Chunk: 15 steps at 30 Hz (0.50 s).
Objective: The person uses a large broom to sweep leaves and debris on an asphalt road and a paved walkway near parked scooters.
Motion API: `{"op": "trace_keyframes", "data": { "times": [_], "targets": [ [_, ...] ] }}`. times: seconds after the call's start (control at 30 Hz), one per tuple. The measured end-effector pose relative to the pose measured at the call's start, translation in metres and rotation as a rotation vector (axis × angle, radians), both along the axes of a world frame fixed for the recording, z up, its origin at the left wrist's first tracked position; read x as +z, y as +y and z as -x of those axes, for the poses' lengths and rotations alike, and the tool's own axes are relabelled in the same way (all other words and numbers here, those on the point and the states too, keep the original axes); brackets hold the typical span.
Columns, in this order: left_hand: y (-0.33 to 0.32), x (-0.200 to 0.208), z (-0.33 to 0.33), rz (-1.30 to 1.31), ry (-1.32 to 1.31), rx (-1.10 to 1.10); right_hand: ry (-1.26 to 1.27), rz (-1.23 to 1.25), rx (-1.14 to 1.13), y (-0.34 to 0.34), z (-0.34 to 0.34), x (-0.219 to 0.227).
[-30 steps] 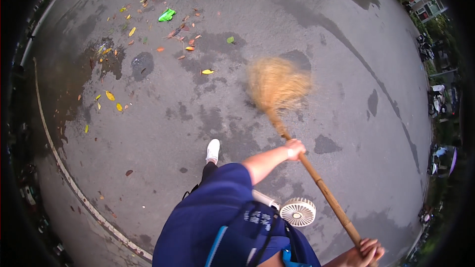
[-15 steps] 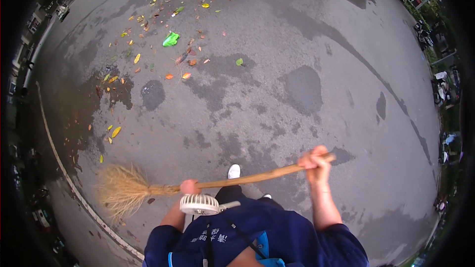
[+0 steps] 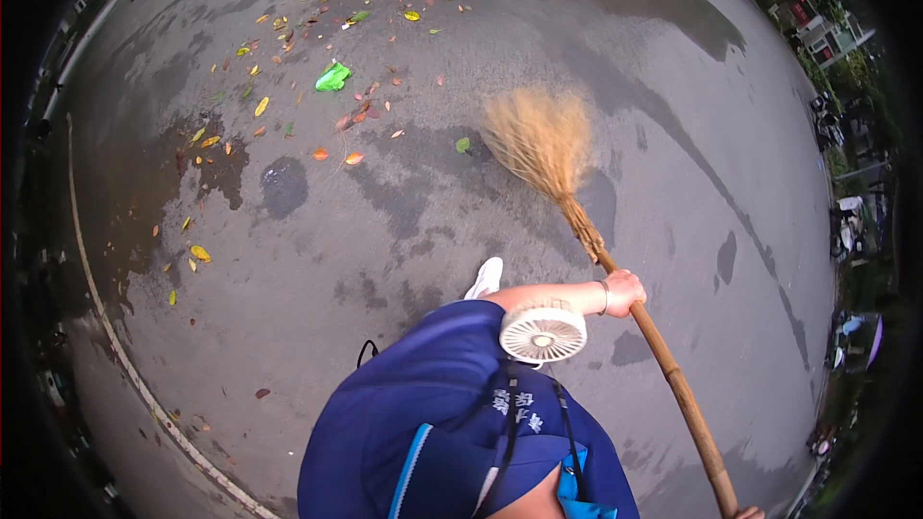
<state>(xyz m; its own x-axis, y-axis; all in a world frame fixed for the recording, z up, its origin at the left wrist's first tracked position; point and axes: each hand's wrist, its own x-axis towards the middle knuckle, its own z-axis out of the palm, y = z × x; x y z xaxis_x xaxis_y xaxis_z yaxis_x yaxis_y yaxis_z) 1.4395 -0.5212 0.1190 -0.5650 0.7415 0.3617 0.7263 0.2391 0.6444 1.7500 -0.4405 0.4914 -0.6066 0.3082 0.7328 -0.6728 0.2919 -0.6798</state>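
Broom [image 3: 580,226] out front, leaves [image 3: 261,107] ungathered

Bristles [image 3: 540,139] over road [image 3: 538,38], right of leaves and green litter [image 3: 333,78]; left hand [image 3: 623,293] wrapped round handle [image 3: 680,389]; right hand [image 3: 750,513] cropped at lower edge, can't tell grip; scattered leaves suggest sweeping far from done

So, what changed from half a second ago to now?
The broom swung from the left to ahead right; the left hand followed, keeping its grip. The right hand dropped to the lower right edge, mostly cut off. The fan shifted right. Leaves and green litter stayed put.
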Motion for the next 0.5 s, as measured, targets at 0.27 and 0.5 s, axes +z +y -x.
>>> {"op": "trace_keyframes", "data": {
  "times": [0.27, 0.5],
  "targets": [
    [-0.095, -0.128, 0.117, 0.135, -0.266, 0.371, -0.157, 0.228, 0.104, 0.097, 0.305, -0.104],
    [-0.422, -0.180, 0.072, 0.825, -0.556, 0.923, -0.847, 0.785, 0.745, -0.060, 0.496, -0.295]
  ]
}}
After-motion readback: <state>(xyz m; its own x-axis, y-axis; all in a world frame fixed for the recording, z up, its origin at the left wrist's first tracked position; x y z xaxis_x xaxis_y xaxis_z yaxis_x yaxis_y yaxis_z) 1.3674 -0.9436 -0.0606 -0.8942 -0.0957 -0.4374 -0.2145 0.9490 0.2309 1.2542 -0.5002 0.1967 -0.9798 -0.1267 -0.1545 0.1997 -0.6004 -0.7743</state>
